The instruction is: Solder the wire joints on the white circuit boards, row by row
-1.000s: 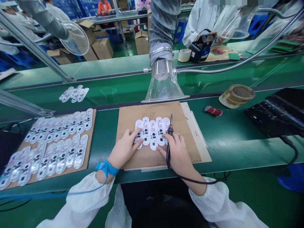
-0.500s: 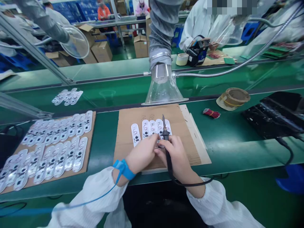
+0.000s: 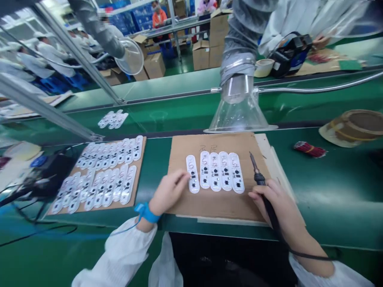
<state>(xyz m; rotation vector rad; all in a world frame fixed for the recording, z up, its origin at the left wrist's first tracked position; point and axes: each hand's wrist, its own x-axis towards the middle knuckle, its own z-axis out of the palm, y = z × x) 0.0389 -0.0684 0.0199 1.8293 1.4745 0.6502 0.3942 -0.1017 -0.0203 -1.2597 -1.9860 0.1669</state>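
Observation:
My right hand [image 3: 277, 203] is wrapped round a soldering iron [image 3: 259, 178], its tip pointing up and away over the right part of a cardboard sheet [image 3: 215, 205]. My left hand [image 3: 170, 189] is closed, with thumb and forefinger at the left edge of a slim white circuit board [image 3: 193, 175] with rounded ends. That board lies slightly apart from a row of several similar boards [image 3: 220, 171], each carrying dark components and thin red wires. A blue wrist strap [image 3: 148, 212] circles my left wrist.
More white boards [image 3: 111, 187] lie in two rows on cardboard at left. A clear fume hood [image 3: 241, 113] hangs behind the work sheet. At right are a bundle of red wires [image 3: 310, 149] and a tape roll [image 3: 353, 125]. A co-worker's sleeve [image 3: 278, 30] shows across the bench.
My hands have parted from over the boards: the right has gone right with the soldering iron, the left has moved to the leftmost board. The view has swung left.

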